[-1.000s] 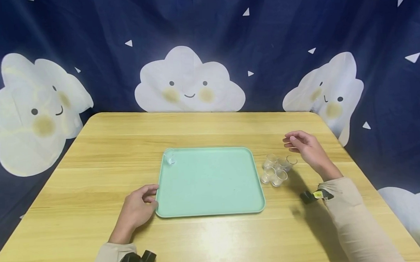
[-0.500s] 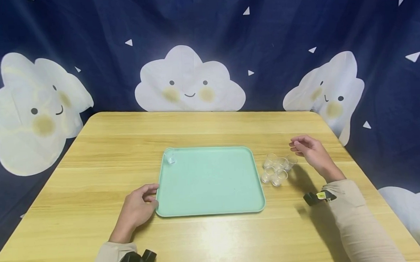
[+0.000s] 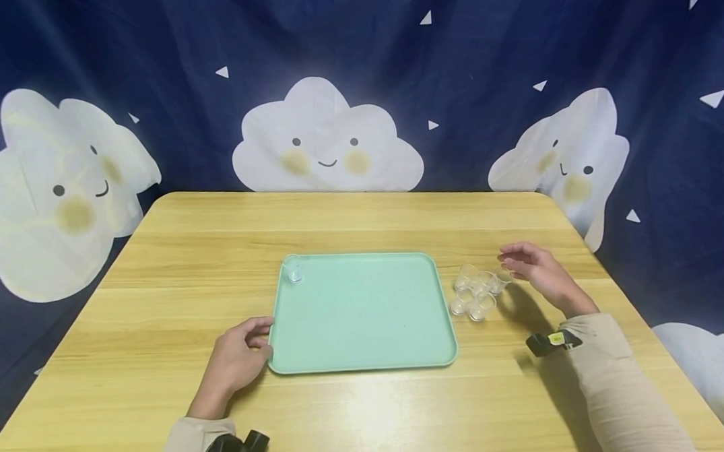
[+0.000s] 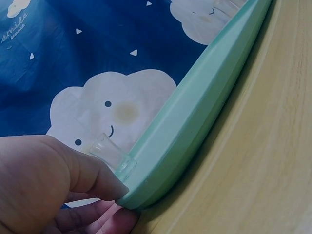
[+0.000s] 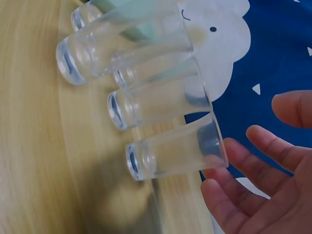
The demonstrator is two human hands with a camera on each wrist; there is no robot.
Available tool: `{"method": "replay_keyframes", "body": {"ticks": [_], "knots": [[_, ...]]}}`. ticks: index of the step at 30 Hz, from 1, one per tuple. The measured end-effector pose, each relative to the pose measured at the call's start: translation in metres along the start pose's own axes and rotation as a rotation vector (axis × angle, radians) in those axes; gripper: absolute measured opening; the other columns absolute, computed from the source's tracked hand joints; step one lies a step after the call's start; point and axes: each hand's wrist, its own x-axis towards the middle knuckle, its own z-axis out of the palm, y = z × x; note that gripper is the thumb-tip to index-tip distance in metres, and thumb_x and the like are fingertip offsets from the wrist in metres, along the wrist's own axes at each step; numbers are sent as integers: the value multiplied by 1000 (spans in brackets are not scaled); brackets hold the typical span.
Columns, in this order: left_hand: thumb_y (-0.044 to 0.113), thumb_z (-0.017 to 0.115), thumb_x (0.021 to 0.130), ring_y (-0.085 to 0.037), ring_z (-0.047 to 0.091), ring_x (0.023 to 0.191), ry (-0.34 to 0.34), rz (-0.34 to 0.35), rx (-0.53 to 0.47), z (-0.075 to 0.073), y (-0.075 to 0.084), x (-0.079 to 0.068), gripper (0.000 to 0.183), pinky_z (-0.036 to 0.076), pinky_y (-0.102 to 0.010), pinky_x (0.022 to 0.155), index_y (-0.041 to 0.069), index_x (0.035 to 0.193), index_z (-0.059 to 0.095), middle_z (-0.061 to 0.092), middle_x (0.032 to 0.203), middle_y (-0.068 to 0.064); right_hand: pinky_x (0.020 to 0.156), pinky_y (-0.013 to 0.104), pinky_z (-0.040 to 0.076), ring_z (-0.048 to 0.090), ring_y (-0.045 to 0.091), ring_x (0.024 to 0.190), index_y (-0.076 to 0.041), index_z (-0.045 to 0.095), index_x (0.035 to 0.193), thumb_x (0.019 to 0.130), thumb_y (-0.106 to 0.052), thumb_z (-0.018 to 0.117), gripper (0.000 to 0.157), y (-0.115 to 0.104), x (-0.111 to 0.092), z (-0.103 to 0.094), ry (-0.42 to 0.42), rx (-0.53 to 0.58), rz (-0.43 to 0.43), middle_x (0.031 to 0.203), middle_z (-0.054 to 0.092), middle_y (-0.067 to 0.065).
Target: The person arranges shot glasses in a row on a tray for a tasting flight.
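Observation:
My left hand [image 3: 237,356] grips the left edge of the mint-green tray [image 3: 366,313]. In the left wrist view its thumb [image 4: 92,173] lies on the rim and its fingers curl below. One small clear shot glass [image 3: 294,269] stands upright in the tray's far left corner. Right of the tray, several more upright shot glasses [image 3: 477,305] stand in a tight cluster. My right hand [image 3: 543,272] is beside them with fingers loosely spread and the thumb apart. In the right wrist view, its fingertips are right at the rim of the nearest shot glass [image 5: 178,151].
The wooden table [image 3: 370,414] carries everything and has rounded far corners. Behind it hangs a dark blue curtain [image 3: 464,60] with smiling clouds. Each wrist wears a black camera mount [image 3: 552,342].
My right hand has drawn back to the right and lowered toward the cluster's rightmost shot glass. My left hand stays at the tray's edge.

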Motion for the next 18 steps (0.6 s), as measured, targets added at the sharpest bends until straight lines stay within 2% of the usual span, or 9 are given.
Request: {"method": "replay_keyframes", "body": {"ticks": [7, 12, 18], "knots": [[1, 61, 82, -22, 62, 93, -1, 0, -6, 0, 0, 0, 43, 48, -35, 77, 1, 125, 62, 66, 114, -12, 86, 20, 46, 55, 4, 106, 13, 39, 136, 99, -9, 51, 45, 6, -2, -1, -81, -31, -27, 132, 48, 32], [1, 61, 83, -22, 62, 93, -3, 0, -9, 0, 0, 0, 43, 48, -35, 77, 1, 126, 62, 66, 114, -12, 86, 17, 45, 55, 11, 109, 14, 41, 134, 95, -6, 56, 46, 12, -3, -2, -133, -43, -56, 131, 49, 33], [1, 61, 83, -21, 62, 93, -7, -4, -4, 0, 0, 0, 43, 47, -35, 76, 2, 126, 61, 66, 115, -12, 87, 20, 47, 55, 21, 110, 15, 41, 133, 91, 2, 59, 47, 21, -2, 0, -177, -9, -71, 129, 49, 33]]}}
